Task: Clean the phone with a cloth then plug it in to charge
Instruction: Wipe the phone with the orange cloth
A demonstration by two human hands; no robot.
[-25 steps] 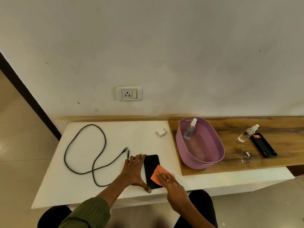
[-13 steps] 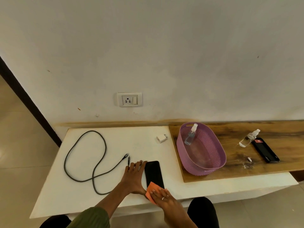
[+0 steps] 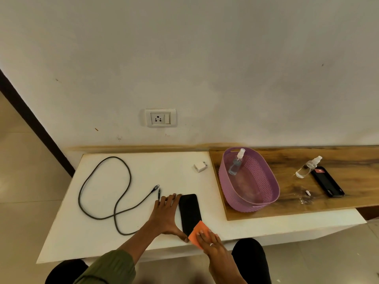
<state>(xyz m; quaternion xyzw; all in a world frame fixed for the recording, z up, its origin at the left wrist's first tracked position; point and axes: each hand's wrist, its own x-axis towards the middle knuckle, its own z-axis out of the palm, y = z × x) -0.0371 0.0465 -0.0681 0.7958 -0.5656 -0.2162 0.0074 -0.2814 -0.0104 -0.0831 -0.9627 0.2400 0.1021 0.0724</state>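
Observation:
A black phone (image 3: pixel 189 212) lies flat near the front edge of the white table (image 3: pixel 127 238). My left hand (image 3: pixel 166 216) lies flat against its left side, thumb at its near corner, steadying it. My right hand (image 3: pixel 209 241) presses an orange cloth (image 3: pixel 198 232) onto the phone's near end. A dark charging cable (image 3: pixel 104 191) lies looped on the table to the left, its plug ends close to my left fingertips. A white charger adapter (image 3: pixel 200 166) sits farther back. A wall socket (image 3: pixel 160 118) is above the table.
A purple basket (image 3: pixel 249 182) holding a spray bottle (image 3: pixel 236 161) stands on a wooden board (image 3: pixel 348 160) at the right. Another spray bottle (image 3: pixel 308 167) and a second black phone (image 3: pixel 327 181) lie on the board farther right, with a small white cap (image 3: pixel 308 192) nearby.
My right hand has slid the orange cloth along the phone's near end, first toward me, then slightly back up. My left hand has stayed beside the phone.

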